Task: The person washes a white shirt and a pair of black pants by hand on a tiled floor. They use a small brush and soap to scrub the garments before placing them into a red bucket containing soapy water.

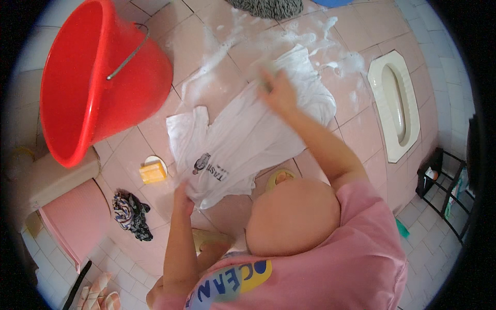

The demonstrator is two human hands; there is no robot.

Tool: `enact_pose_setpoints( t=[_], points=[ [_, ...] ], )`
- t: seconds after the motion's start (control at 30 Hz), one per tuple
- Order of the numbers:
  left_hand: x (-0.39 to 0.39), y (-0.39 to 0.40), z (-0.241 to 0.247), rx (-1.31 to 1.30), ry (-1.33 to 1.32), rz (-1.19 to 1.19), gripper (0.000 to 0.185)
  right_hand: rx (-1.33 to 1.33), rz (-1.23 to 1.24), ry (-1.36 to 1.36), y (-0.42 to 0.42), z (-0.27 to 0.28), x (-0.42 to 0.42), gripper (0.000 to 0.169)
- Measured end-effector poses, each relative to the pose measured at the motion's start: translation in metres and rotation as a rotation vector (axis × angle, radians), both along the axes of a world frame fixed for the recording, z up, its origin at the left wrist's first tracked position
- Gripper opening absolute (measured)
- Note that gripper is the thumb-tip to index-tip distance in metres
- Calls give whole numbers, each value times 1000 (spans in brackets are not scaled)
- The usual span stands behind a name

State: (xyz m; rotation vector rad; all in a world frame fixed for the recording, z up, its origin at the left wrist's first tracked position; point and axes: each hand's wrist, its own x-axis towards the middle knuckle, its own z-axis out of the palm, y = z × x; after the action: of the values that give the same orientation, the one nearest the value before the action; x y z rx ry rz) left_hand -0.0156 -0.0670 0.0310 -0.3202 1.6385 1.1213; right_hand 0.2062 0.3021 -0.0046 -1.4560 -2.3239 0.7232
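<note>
A wet white T-shirt (248,128) with a dark print lies spread at a slant on the pink floor tiles. My left hand (183,198) grips its fabric at the near left end, beside the print. Over the far part of the shirt, my right hand (279,91) is closed around a small pale object (264,71), possibly a scrubbing brush; motion blur hides its details. To the left of the shirt, a yellow bar of soap (153,173) rests against a round white dish (159,161).
A big red bucket (131,89) with a wire handle stands at upper left. Foam (221,54) streaks the tiles near a grey mop head (271,8). A squat toilet (395,106) is at right, a black rack (445,186) beyond it. Crumpled dark cloth (133,217) lies left, near a pink basin (79,221).
</note>
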Motion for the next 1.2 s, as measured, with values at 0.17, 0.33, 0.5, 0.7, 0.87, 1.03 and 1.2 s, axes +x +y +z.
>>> enact_pose_setpoints(
  t=[0.17,0.33,0.5,0.7,0.87,1.03,1.2],
  points=[
    [11,-4,-83,-564,662,-1298,70,-88,587,63,-117,-7,-15,51],
    [-11,18,2,-325,120,-288,39,-88,226,-242,-9,10,71,43],
    [3,30,3,-67,127,-31,42,111,-360,-226,38,-15,118,54],
    [3,48,-16,-21,346,10,39,-378,288,-35,-131,6,-1,50],
    [-14,33,1,-188,227,136,40,-147,93,-324,-4,-23,108,45],
    [-15,36,3,-83,153,56,42,137,-328,-182,22,-4,119,56],
    [1,54,27,-173,317,-504,46,-216,344,-60,-112,14,25,57]
  ],
)
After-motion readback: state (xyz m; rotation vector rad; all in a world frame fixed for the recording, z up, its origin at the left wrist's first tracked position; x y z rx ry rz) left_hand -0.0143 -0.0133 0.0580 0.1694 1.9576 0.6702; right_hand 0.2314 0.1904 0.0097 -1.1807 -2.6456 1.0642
